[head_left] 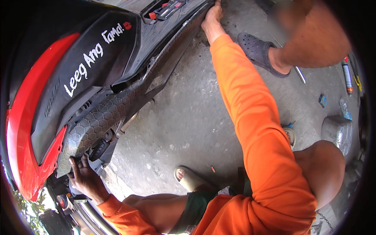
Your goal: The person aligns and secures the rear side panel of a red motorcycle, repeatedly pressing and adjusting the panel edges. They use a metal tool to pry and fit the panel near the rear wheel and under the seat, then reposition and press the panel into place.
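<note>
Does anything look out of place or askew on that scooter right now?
Yes: the honeycomb-textured lower panel looks partly unseated. Dark gaps show between its upper edge and the black side cover. The left hand touches its rear end.

1. Right hand (213, 17): cut by the picture's upper edge; its fingers' hold on the patterned panel (103, 111) cannot be told.
2. Scooter (98, 82): also cut off at the top.
3. Another person's leg (317, 39): partly behind a blurred patch.
4. Blue object (322, 100), toward the floor's (176, 113) right edge: too small to identify.
5. Right sandal (290, 137): mostly hidden by sleeve (250, 105) and knee (323, 168).
</note>
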Demonstrator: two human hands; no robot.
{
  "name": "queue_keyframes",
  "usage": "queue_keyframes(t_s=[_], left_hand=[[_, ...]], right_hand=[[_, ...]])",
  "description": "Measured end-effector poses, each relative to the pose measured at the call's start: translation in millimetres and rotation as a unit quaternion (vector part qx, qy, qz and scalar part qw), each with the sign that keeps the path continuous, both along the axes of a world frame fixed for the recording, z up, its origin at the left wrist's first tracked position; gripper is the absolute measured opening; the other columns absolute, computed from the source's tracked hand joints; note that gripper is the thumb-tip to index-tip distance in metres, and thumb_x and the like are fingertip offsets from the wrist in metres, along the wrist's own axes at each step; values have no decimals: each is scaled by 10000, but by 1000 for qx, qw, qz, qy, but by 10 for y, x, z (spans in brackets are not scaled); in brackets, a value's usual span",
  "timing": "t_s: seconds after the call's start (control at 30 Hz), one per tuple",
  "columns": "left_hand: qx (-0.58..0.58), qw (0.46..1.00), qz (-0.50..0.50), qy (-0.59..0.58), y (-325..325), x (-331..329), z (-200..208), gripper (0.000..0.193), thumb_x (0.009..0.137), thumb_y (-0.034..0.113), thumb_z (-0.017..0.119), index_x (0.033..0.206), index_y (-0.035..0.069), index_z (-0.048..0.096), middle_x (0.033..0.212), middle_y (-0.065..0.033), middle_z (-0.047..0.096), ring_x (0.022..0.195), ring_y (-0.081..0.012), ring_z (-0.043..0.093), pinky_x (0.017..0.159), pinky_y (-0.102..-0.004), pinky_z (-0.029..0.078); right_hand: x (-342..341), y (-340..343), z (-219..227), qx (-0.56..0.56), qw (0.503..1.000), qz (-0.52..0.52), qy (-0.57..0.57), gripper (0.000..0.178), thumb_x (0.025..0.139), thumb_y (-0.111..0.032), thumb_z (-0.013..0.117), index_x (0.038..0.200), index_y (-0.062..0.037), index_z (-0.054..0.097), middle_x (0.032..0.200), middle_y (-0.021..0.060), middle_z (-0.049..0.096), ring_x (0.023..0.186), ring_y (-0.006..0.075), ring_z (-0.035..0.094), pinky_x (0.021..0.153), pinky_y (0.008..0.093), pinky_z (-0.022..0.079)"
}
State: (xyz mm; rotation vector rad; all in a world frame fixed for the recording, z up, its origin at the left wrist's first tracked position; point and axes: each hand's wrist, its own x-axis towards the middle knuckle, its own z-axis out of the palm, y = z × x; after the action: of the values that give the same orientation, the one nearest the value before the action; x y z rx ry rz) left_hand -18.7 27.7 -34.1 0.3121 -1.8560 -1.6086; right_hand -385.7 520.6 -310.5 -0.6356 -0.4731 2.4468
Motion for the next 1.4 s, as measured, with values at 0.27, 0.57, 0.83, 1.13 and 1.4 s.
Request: queue_keyframes(t_s=[0.27, 0.57, 0.83, 1.13, 1.4], left_hand=[[-140, 988, 19, -59, 10, -46, 32, 413, 1089, -24, 436, 1486, -131, 480, 1494, -295, 510, 1362, -357, 564, 1183, -540, 483], [-225, 973, 30, -43, -132, -93, 49, 348, 1084, 77, 525, 1347, -126, 629, 1375, -265, 602, 1271, -329, 607, 1118, -556, 504], [-134, 991, -4, 9, -394, -59, 68, 321, 1071, 84, 562, 1276, -150, 642, 1276, -277, 646, 1215, -325, 636, 1150, -501, 465], [-182, 983, 13, 14, -312, -13, 103, 351, 1050, 40, 531, 1320, -171, 606, 1256, -259, 654, 1203, -335, 630, 1176, -505, 446], [-63, 998, 0, 26, -329, 57, 136, 344, 1064, 54, 521, 1308, -172, 611, 1319, -290, 624, 1243, -370, 603, 1218, -541, 387]], right_hand=[[-32, -32, 105, 4, 993, -12, -117, 879, 1008, -656, 541, 1499, 72, 515, 1541, 202, 542, 1370, 333, 555, 1140, 440, 451], [-203, -92, -67, 13, 981, -43, -186, 990, 980, -728, 527, 1495, 116, 490, 1547, 290, 510, 1396, 389, 534, 1180, 432, 405], [-164, -149, -75, 3, 990, -87, -112, 980, 982, -698, 559, 1469, 151, 498, 1520, 296, 532, 1367, 357, 556, 1152, 409, 426], [31, -194, 155, -7, 995, -54, -79, 897, 987, -668, 563, 1462, 92, 542, 1465, 222, 601, 1281, 328, 612, 1094, 422, 477], [76, -196, 137, 44, 993, -47, -104, 855, 999, -651, 543, 1458, 70, 561, 1455, 215, 611, 1275, 334, 619, 1074, 433, 494]])
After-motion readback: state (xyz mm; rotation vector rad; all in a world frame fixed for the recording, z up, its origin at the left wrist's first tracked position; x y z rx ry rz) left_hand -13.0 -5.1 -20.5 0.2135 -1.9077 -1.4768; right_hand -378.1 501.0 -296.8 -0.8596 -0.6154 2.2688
